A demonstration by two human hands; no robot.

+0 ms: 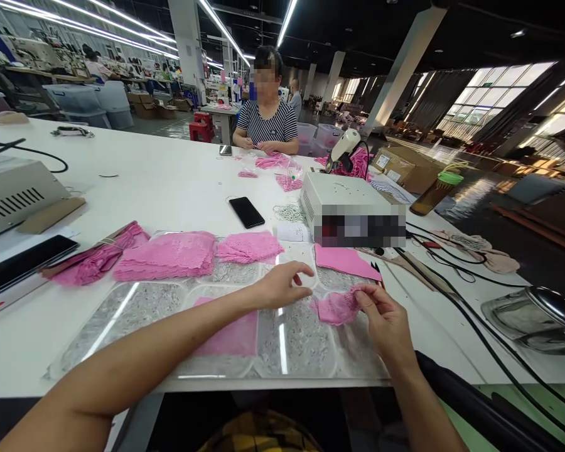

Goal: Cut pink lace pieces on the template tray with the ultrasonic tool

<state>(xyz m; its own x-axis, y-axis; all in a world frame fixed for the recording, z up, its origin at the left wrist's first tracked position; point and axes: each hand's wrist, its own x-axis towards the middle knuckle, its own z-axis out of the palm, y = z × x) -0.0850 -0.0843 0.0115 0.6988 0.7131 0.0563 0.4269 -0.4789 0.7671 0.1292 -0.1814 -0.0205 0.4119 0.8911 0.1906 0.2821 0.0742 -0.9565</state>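
My right hand (pixel 381 314) pinches the edge of a small piece of pink lace fabric (pixel 336 308) between thumb and fingers, at the right of the clear mat (pixel 164 314). Just left of it, my left hand (pixel 285 285) hovers over the mat with thumb and fingers apart, holding nothing. Below my left forearm lies a flat pink fabric piece (pixel 230 333), partly covered by the arm. Beyond my hands sit a neat stack of pink lace pieces (pixel 167 254), a looser pink pile (pixel 249 246) and a flat pink sheet (pixel 343 261).
A grey-white box device (pixel 353 194) with black cables stands at the back right, a metal pot (pixel 537 320) near the right edge. A black phone (pixel 246 212) lies mid-table. A tied pink bundle (pixel 98 254) lies left. Across the table sits a co-worker (pixel 267 119) in stripes.
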